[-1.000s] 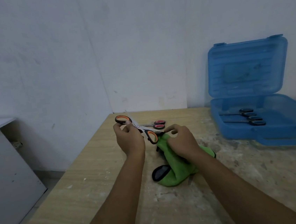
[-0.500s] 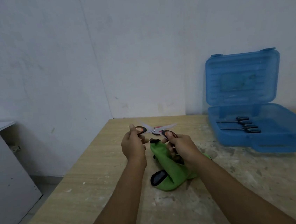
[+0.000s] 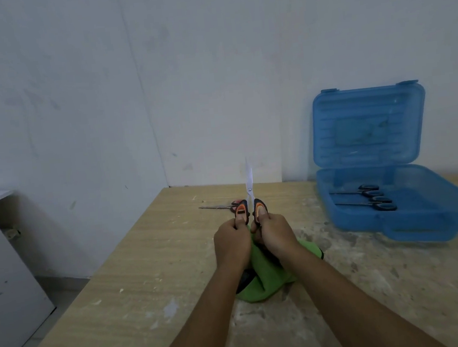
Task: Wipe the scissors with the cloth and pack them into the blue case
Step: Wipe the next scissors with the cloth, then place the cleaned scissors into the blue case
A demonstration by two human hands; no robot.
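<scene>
The green cloth [image 3: 264,277] lies crumpled on the wooden table [image 3: 122,297]; just above its far edge the left hand [image 3: 231,243] grips one orange-and-black handle of the scissors [image 3: 249,181] and the right hand [image 3: 275,235] grips the other, blades together and pointing up; beyond the cloth a red-handled pair [image 3: 220,207] lies flat; well to the cloth's right the blue case [image 3: 429,210] stands open, lid upright, two black-handled pairs [image 3: 363,189] side by side in its base; far to the cloth's left stands a white cabinet [image 3: 3,267].
</scene>
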